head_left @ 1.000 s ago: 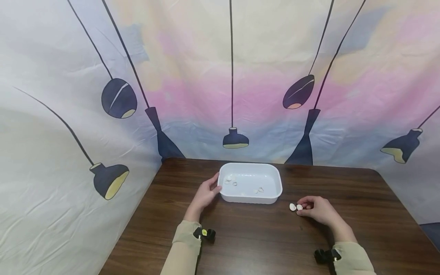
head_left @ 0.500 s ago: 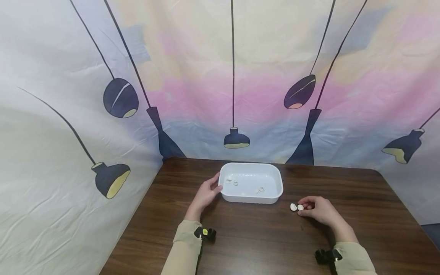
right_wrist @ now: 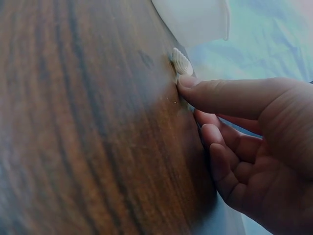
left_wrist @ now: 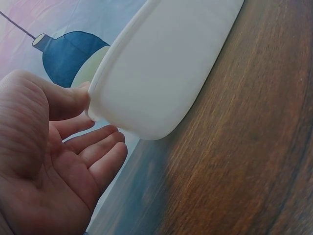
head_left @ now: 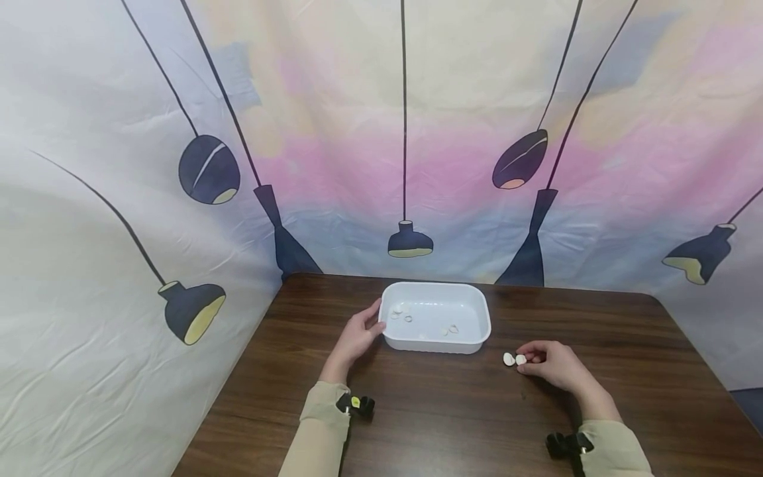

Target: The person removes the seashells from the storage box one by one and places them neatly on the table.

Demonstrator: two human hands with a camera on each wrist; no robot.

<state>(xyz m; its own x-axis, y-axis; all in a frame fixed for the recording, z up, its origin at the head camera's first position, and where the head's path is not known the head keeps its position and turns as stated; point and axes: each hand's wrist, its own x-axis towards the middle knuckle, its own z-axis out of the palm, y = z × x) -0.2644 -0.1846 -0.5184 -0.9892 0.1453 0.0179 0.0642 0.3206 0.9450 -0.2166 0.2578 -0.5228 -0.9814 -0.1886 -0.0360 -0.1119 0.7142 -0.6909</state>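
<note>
In the head view my left hand point(head_left: 356, 336) grips the left end of a white plastic basin point(head_left: 434, 346), thumb at the rim. The left wrist view shows the thumb and index finger at that rim, with the other fingers loosely bent below it. My right hand point(head_left: 557, 364) is low over the table and pinches a small white seashell point(head_left: 521, 360) between thumb and fingers. Just left of it lies a second white shell point(head_left: 508, 359). A ribbed shell point(right_wrist: 182, 62) shows past the thumb tip in the right wrist view.
Several small pale shells point(head_left: 408, 318) lie on the basin's floor. The dark wood table point(head_left: 453, 417) reaches to a wall cloth point(head_left: 465, 165) printed with hanging lamps. Each wrist wears a black camera mount point(head_left: 357, 404).
</note>
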